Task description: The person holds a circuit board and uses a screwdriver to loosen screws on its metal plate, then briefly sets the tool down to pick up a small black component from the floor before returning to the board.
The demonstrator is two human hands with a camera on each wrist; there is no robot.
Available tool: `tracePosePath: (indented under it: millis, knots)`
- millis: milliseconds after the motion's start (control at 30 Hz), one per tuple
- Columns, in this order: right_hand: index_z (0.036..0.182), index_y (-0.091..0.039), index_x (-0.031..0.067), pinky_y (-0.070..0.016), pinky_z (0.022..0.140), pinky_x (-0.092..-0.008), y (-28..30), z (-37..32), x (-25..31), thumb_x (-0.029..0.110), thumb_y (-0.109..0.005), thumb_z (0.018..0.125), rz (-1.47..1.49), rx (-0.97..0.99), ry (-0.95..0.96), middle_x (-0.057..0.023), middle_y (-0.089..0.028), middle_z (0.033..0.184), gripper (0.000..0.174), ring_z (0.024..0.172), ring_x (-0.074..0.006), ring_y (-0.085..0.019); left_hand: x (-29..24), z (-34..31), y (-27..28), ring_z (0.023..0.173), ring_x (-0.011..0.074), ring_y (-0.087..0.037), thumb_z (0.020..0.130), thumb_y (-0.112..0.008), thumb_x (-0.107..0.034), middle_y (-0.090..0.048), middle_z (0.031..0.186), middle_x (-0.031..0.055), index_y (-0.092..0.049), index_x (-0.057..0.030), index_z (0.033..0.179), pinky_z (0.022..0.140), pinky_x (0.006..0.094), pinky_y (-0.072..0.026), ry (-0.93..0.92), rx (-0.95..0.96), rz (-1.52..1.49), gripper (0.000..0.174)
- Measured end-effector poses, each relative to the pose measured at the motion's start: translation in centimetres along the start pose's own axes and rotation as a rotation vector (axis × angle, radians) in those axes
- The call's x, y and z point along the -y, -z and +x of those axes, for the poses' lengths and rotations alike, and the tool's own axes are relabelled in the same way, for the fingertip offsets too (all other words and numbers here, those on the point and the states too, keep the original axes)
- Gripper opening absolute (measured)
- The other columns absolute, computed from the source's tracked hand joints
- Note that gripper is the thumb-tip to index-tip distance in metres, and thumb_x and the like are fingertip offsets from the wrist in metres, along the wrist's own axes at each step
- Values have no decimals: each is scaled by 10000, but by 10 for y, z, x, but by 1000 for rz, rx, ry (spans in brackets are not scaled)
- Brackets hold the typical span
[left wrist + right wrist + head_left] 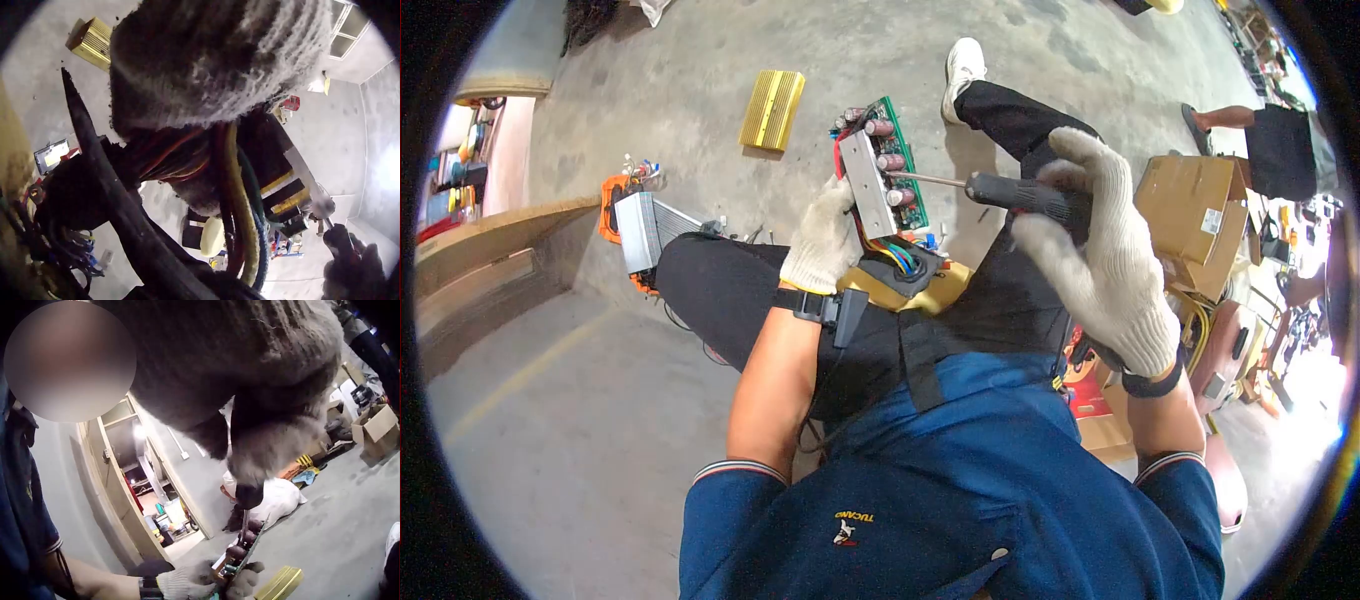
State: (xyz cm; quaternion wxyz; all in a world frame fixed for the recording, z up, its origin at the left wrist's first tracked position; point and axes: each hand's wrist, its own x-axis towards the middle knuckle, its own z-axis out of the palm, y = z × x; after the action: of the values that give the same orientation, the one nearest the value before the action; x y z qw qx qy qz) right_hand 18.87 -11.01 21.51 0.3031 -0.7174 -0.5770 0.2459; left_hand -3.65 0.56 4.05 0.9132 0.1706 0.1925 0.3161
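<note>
The board [907, 160] stands on edge above the lap, in the left hand [825, 235] and well short of the right. That glove's fingers curl round it at the pale metal plate [866, 185], which I take for the handiest place to grip, since it leaves the pink capacitors [890, 162] facing the other hand. The right hand [1105, 235] grips the dark handle of a screwdriver [1012, 192], its shaft laid nearly level across the gap, probably so the tip can come in from the side. The tip ends among the capacitors, near the plate; whether it sits in a screw I cannot tell. Coloured wires [897, 257] drop from the board's near end, just beside the left hand, and seem to limit how far it can be lifted. Below both hands, between the thighs, lies a gold piece [870, 288], perhaps kept close because of those wires. Ahead of the left hand a ribbed gold case [772, 110] lies on the floor, likely put there to be out of the way. Out to the left of that hand is a silver finned unit [638, 232] with orange ends, and beyond the right hand stands a carton [1188, 208]
</note>
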Motion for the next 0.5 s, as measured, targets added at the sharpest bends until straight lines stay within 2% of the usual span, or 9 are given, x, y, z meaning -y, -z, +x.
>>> tracePosePath:
  millis: [33, 67, 100, 133, 200, 333, 400, 433, 500]
  knots:
    - [1377, -499, 22, -572, 889, -438, 0, 0, -3, 79, -749, 929, -1, 2, 3, -204, -669, 1152, 516, 1049, -372, -719, -1, 0, -1, 991, 212, -691, 1005, -632, -177, -629, 1214, 55, -475, -125, 1499, 891, 396, -620, 19, -65, 38, 521]
    - [1379, -499, 18, -571, 890, -438, 0, 0, -8, 95, -750, 934, -38, 8, 107, -210, -669, 1152, 516, 1049, -370, -720, -1, 0, -2, 973, 216, -680, 978, -681, -226, -616, 1198, 39, -460, -142, 1516, 874, 402, -622, 37, -131, 76, 587]
    - [1381, -500, 14, -571, 891, -438, 0, 1, -10, 110, -750, 938, -74, 13, 212, -216, -670, 1151, 518, 1049, -367, -721, 0, 0, -1, 973, 216, -680, 978, -681, -226, -616, 1198, 39, -460, -142, 1516, 874, 402, -622, 33, -133, 75, 587]
    - [1381, -500, 14, -571, 891, -438, -1, 1, -7, 110, -750, 938, -73, 14, 215, -216, -670, 1151, 518, 1049, -367, -721, 1, 0, 1, 970, 217, -681, 979, -679, -227, -615, 1201, 41, -460, -144, 1518, 868, 420, -626, 20, -95, 52, 588]
    - [1380, -503, 10, -568, 906, -437, -4, 0, 2, 102, -750, 933, -128, -39, -12, -204, -670, 1155, 518, 1052, -363, -717, 2, 1, 4, 967, 219, -682, 980, -677, -227, -614, 1205, 44, -459, -145, 1520, 861, 438, -630, 12, -55, 31, 588]
    - [1386, -507, 26, -564, 914, -426, -4, 1, 1, 78, -759, 910, -128, -47, -99, -188, -672, 1137, 541, 1046, -353, -710, 3, 2, 5, 977, 222, -677, 993, -659, -205, -607, 1200, 41, -454, -156, 1513, 842, 484, -638, 30, -58, 23, 561]
    - [1337, -550, 36, -563, 893, -418, 2, 1, 3, 70, -760, 897, -89, 24, 55, -187, -675, 1131, 488, 1032, -352, -706, 1, 0, 2, 976, 222, -673, 1000, -651, -195, -604, 1197, 39, -452, -161, 1510, 835, 492, -640, 16, -60, 26, 549]
    - [1337, -550, 36, -563, 893, -418, 5, 3, -1, 70, -760, 897, -90, 25, 58, -187, -675, 1131, 488, 1032, -352, -706, -3, 0, -4, 971, 217, -669, 1005, -639, -176, -602, 1193, 36, -449, -165, 1510, 839, 472, -637, 25, -69, 28, 539]
    - [1275, -590, 35, -557, 886, -412, 10, 8, -9, 64, -753, 892, -171, 70, 301, -195, -679, 1135, 417, 1042, -349, -709, -4, 0, -8, 966, 213, -664, 1010, -627, -157, -599, 1188, 32, -446, -169, 1509, 843, 451, -634, 33, -75, 28, 531]
